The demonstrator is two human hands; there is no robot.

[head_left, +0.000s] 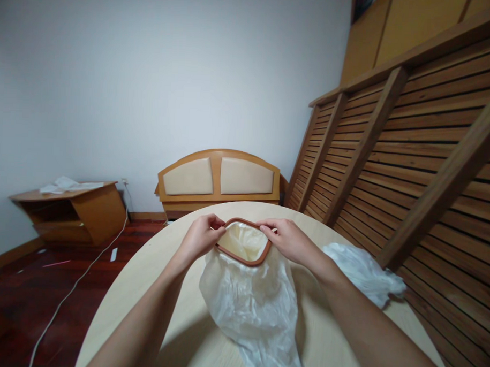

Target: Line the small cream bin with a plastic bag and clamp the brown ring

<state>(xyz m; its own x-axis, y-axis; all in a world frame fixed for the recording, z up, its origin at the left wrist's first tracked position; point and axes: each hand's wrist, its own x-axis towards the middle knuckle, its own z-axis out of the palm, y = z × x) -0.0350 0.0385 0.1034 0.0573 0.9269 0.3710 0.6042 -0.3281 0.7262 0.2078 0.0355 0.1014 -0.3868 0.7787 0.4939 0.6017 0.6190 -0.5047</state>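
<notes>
A small cream bin with a brown rim ring [242, 258] stands on the round pale wooden table [145, 287], wrapped in a thin white plastic bag [252, 307] that hangs down its near side. My left hand [201, 236] pinches the rim's left edge, fingers closed on it. At the rim's right edge my right hand [287, 239] grips in the same way, fingers curled over the ring and the bag.
A second crumpled white bag [362, 273] lies on the table at the right. Slatted wooden bed frames [410, 157] lean against the right wall. A padded headboard [219, 180] stands behind the table, a low wooden cabinet [71, 209] at the left, and a white cable [76, 284] runs across the floor.
</notes>
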